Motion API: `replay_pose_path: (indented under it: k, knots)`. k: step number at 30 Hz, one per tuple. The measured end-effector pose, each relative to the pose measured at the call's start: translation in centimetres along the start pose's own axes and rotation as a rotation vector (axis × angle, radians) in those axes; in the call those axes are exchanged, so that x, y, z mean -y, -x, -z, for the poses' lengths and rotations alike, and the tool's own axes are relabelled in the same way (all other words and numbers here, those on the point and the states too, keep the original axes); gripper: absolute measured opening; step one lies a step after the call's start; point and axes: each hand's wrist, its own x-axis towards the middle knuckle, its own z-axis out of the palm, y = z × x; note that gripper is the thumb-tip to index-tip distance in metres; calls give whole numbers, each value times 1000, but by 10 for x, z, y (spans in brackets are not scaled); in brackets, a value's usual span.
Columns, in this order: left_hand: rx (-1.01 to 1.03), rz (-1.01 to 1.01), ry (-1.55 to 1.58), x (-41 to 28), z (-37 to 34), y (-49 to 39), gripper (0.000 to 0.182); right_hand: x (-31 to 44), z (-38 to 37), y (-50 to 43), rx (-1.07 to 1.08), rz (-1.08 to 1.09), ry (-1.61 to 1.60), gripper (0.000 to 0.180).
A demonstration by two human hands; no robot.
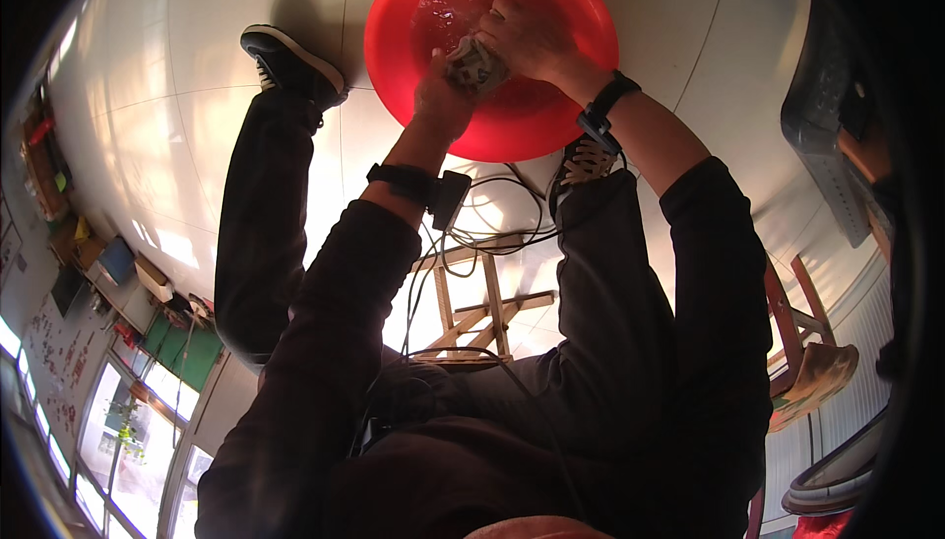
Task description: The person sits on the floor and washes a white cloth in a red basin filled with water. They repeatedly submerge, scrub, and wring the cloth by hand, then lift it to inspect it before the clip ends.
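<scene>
A red plastic basin [384,59] with water in it stands on the floor at the top of the view. Over the water, my left hand [445,100] grips a wet, crumpled patterned cloth [476,66] from its lower left side. My right hand [528,40] bends over the cloth's upper right edge, its fingers curled; whether it grips the cloth or only touches it is hard to tell. Straps with small dark devices sit on both wrists, and thin black cables [509,240] hang between my arms.
A wooden folding stool [491,310] shows between my legs. My dark shoe [291,63] rests left of the basin, the other close below its rim. At right are a grey plastic crate [819,162] and a wooden chair [794,317]; shelves with boxes [118,262] line the left.
</scene>
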Motion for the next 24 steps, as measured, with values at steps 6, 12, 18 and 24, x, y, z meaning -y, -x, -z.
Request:
replay_pose_path:
  k: [6,12,18,24]
  knots:
    - [-274,-76,-351,-10,-4,11,58,-8,-26,29,-72,-171,193,47]
    - [-100,-91,-274,-4,1,-1,66,29,11,-9,309,-458,-691,33]
    - [346,42,118,-21,16,3,58,97,53,7,65,-61,-914,28]
    - [221,51,121,1,38,-25,37,89,45,-3,-23,-129,-676,18]
